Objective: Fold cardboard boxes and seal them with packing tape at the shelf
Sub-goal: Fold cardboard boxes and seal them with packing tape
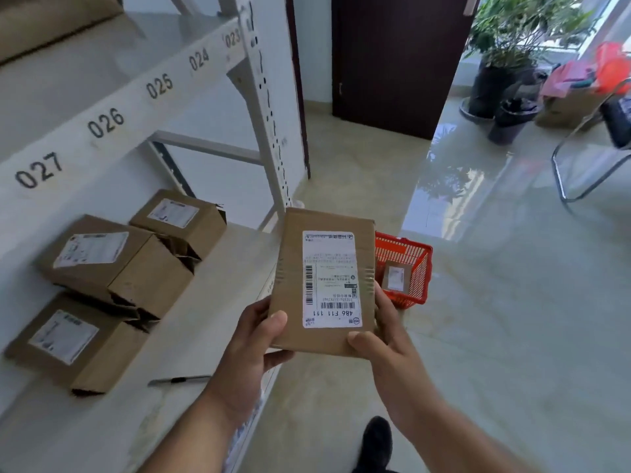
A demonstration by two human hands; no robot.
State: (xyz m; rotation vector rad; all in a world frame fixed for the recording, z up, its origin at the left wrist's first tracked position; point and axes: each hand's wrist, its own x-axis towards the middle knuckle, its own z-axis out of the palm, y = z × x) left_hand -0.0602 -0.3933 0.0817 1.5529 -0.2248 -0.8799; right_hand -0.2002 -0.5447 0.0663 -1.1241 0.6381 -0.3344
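Note:
I hold a flat brown cardboard box [290, 268] with a white shipping label facing up, in front of the shelf's edge. My left hand [252, 349] grips its near left corner, thumb on top. My right hand [382, 339] grips the near right corner, thumb on top and fingers along the side. Three labelled cardboard boxes lie on the white shelf [191, 336]: one at the back [179, 216], one in the middle [112, 264] and one nearest [75, 343], with open end flaps. No tape is in view.
A utility knife [177, 380] lies on the shelf near my left wrist. A red basket [409, 268] with a small box stands on the floor behind the held box. Upper shelf carries numbers 023 to 027. Potted plants [505, 56], a chair frame [580, 165] and a dark door [392, 63] stand further off.

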